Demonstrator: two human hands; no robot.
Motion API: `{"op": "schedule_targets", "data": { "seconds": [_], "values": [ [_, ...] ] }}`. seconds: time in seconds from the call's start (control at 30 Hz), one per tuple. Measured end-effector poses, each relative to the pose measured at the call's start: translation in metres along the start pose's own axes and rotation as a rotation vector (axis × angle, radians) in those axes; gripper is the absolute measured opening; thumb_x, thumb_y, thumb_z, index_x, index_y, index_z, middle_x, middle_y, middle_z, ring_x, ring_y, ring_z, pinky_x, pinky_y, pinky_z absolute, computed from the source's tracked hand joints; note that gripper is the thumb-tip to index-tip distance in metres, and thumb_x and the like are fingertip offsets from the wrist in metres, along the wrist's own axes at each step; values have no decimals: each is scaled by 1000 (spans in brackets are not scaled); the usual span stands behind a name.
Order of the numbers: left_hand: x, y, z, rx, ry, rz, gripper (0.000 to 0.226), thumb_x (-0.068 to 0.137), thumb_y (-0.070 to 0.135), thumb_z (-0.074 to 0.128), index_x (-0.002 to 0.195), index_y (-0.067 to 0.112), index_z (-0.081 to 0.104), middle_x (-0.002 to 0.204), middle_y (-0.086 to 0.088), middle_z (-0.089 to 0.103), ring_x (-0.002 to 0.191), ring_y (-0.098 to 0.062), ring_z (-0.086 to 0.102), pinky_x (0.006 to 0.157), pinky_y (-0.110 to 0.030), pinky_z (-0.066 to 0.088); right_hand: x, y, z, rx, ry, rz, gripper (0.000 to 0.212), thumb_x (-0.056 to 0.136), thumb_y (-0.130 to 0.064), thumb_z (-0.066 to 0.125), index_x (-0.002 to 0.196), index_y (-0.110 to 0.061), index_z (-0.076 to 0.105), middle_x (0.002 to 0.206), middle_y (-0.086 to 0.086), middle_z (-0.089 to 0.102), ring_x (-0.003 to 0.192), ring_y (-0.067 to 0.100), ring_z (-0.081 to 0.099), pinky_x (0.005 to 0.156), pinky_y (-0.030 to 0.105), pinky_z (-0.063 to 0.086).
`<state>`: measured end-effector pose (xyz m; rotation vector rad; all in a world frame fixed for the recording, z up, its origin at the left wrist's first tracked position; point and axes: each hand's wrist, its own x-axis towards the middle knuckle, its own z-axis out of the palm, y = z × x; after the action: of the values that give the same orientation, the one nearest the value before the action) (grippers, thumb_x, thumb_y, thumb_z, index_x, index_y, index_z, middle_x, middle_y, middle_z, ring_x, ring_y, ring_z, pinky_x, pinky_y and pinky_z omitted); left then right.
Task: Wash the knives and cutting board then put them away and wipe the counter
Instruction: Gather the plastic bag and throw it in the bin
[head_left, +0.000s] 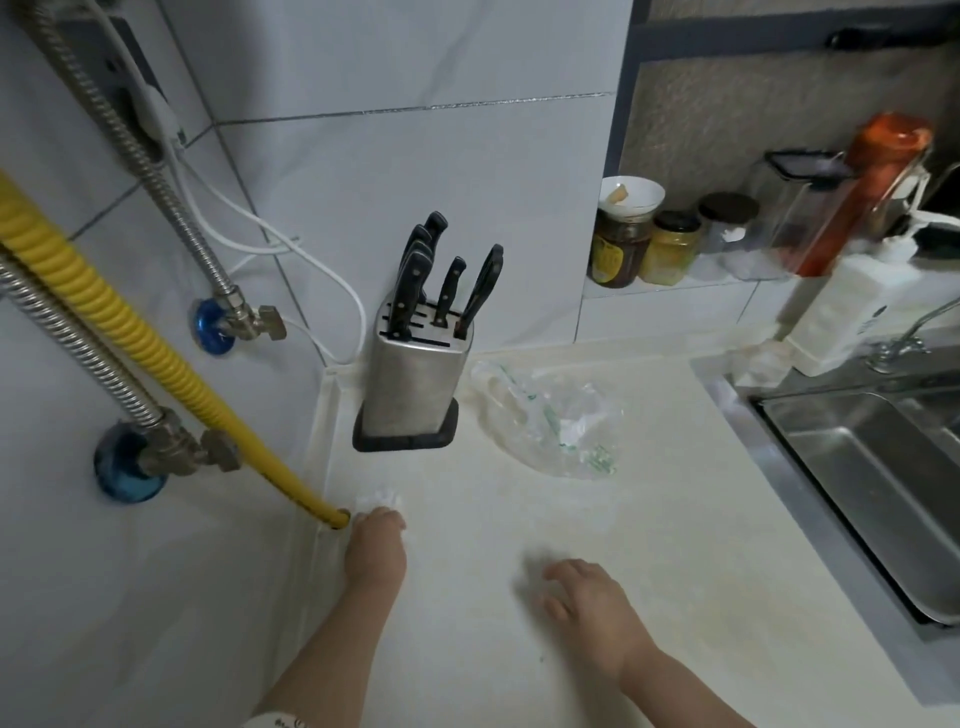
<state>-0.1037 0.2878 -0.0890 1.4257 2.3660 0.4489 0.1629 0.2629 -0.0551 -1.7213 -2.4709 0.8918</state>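
While the left hand (375, 540) pressed a white cloth (378, 501) onto the surface (675, 519) at the far left edge, just beside the end of the yellow hose (98, 317), only a small crumpled part of the cloth showed past the fingertips. Whether those fingers were curled round the cloth or lay flat on it could not be told, since the back of the hand hid them. The right hand (587, 603) rested apart from it, nearer the middle of the surface, fingers spread and relaxed, holding nothing.

Behind the left hand, the steel knife block (410, 387) stood upright on a dark base in the corner, against the tiled wall (415, 171). Several black-handled knives (415, 280) sat in its slots, handles up, along with what looked like scissors (483, 291). Just right of the block lay a crumpled clear plastic bag (550, 421) with green print.

To the right, the steel sink (883, 478) was set into the surface, with a faucet (904, 338) at its far rim and a white pump bottle (852, 306) beside that. On the ledge behind stood jars (644, 249), a bowl (631, 195) set on one of them, and an orange-capped bottle (862, 197). The cutting board did not show.
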Motion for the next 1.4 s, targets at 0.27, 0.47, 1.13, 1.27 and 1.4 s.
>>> {"op": "schedule_targets", "data": {
  "seconds": [0.27, 0.47, 1.13, 1.27, 1.4],
  "values": [
    [-35, 45, -7, -588, -2, -115, 22, 87, 1, 51, 99, 10, 67, 97, -5, 68, 86, -21, 61, 69, -27, 45, 39, 15, -53, -16, 321, -45, 54, 87, -25, 59, 138, -16, 43, 148, 14, 34, 137, 32, 32, 110, 34, 29],
    [-57, 58, -15, -890, -38, -190, 29, 86, -2, 58, 108, 15, 67, 101, -1, 69, 95, -19, 64, 80, -28, 48, 102, 23, -101, -410, 197, -22, 73, 92, -48, 46, 149, -37, 1, 158, 4, -14, 144, 31, -18, 115, 54, 5],
    [-48, 96, -24, -1187, -253, -174, 69, 91, 3, 58, 141, 41, 31, 125, -1, 59, 109, -17, 59, 84, -35, 50, 69, 19, -103, 330, 184, -50, 50, 91, -17, 54, 135, -20, 30, 86, -3, 55, 67, 9, 50, 63, 16, 38],
    [-58, 141, -34, -1213, -412, -46, 64, 90, 6, 58, 141, 39, 37, 118, 17, 58, 105, -4, 56, 93, -35, 46, 12, 30, -121, 562, 182, -59, 35, 89, -16, 55, 120, -29, 47, 105, 0, 63, 88, 15, 62, 85, 20, 47],
    [-87, 189, -27, -1241, -683, -37, 78, 70, 54, 74, 138, 47, 36, 138, 16, 48, 119, -8, 53, 105, -41, 42, -48, 42, -139, 757, 134, -82, 38, 84, -6, 46, 116, -21, 60, 112, -6, 66, 105, 12, 62, 88, 21, 49]
  ]
}}
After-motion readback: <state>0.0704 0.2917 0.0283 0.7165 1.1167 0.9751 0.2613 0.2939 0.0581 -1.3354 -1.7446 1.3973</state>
